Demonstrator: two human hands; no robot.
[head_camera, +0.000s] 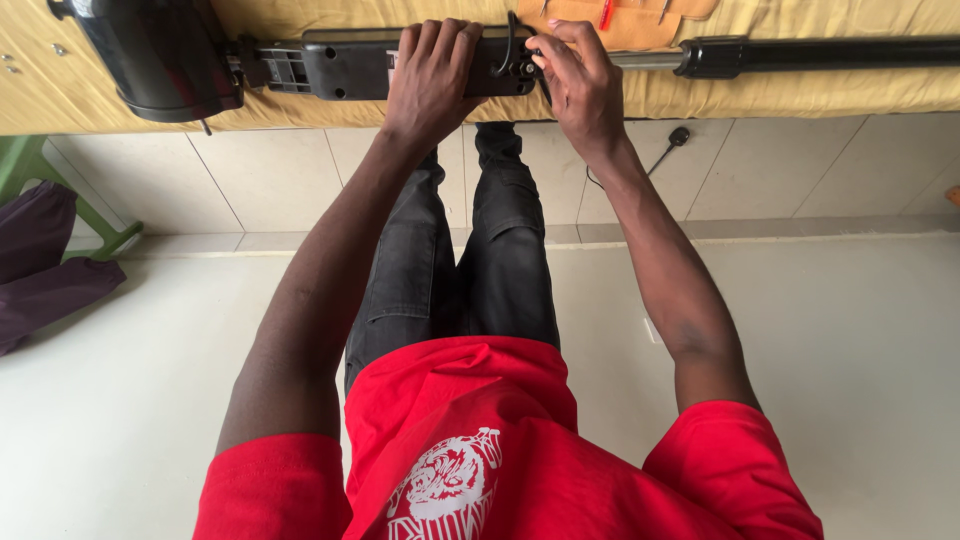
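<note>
While the fingers of the left hand curl over the top edge of the black housing and press it flat, gripping it rather than hanging open, the right hand pinches narrowly at a small black clip or lever at the housing's end, thumb and forefinger drawn close together around it (whether they truly hold it or only touch it is hard to tell at this angle). The step in hand looks like working a catch or fastener where the housing meets the long black tube running off to the right; the next move would seem to call for a steady brace from the left hand and a small, careful pull or twist from the right fingertips, since the part is little and partly hidden. The housing is matte, hard plastic, boxy with ribbed detail toward its left end, where it joins a glossy, rounded black motor body. All of this lies along the near edge of a table covered in a mustard-yellow woven cloth, soft and slightly creased. A tan pouch with slim tools sits just behind the hands. Below, pale glazed floor tiles, a black cord with its plug, black jeans and a red shirt
</note>
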